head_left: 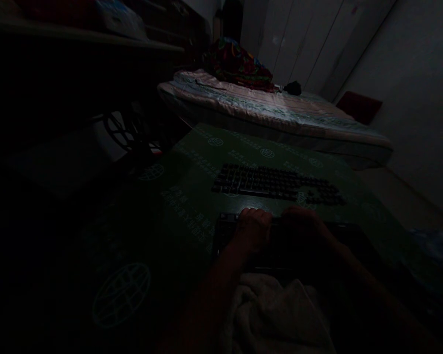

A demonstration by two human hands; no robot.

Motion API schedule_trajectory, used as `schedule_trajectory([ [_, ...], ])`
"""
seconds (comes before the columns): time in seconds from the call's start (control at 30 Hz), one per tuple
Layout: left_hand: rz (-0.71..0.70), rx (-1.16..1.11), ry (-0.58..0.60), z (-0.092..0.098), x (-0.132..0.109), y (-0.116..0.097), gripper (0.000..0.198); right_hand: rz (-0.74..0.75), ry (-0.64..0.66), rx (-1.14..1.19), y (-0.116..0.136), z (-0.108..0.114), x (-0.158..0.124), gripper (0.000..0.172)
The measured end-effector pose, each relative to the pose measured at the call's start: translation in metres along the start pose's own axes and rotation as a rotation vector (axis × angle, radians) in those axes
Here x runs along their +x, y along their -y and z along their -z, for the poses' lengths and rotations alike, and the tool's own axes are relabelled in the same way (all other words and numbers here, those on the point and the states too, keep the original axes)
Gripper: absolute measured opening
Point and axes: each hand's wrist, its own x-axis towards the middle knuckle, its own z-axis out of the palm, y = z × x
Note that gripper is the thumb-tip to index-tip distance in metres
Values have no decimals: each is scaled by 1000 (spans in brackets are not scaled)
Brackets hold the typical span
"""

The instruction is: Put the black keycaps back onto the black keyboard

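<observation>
A dark keyboard base [339, 241] lies on the green table in front of me, its surface mostly lost in shadow. At its far edge, left of the middle, my left hand [254, 228] is closed, its fingers curled over the rim. Close to its right, my right hand [302, 221] also grips that edge with bent fingers; its fingertips are hard to make out in the dark. Beyond the base, loose black keycaps [258, 179] lie on the table in keyboard order. A crumpled light cloth [280, 309] sits nearest me, below the base.
The green table [177, 206] carries pale globe prints and lettering. Behind it stands a bed [266, 108] with a red patterned blanket [239, 64]. A dark raised surface [77, 32] with items on it is at upper left, a spoked wheel [120, 132] below it.
</observation>
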Motion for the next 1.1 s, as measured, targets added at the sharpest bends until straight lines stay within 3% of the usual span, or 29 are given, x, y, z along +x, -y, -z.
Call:
schedule_trajectory([
  [0.3, 10, -19, 22, 3, 1, -2, 12, 58, 60, -205, 0, -9, 9, 16],
  [0.67, 9, -6, 37, 4, 1, -3, 13, 67, 127, -229, 2, -6, 13, 16],
  [0.93, 17, -18, 26, 3, 0, -4, 13, 71, 171, -358, -17, -16, 18, 16],
  [1.1, 15, -12, 21, 2, 1, -4, 15, 18, 228, -408, 2, -5, 24, 15],
])
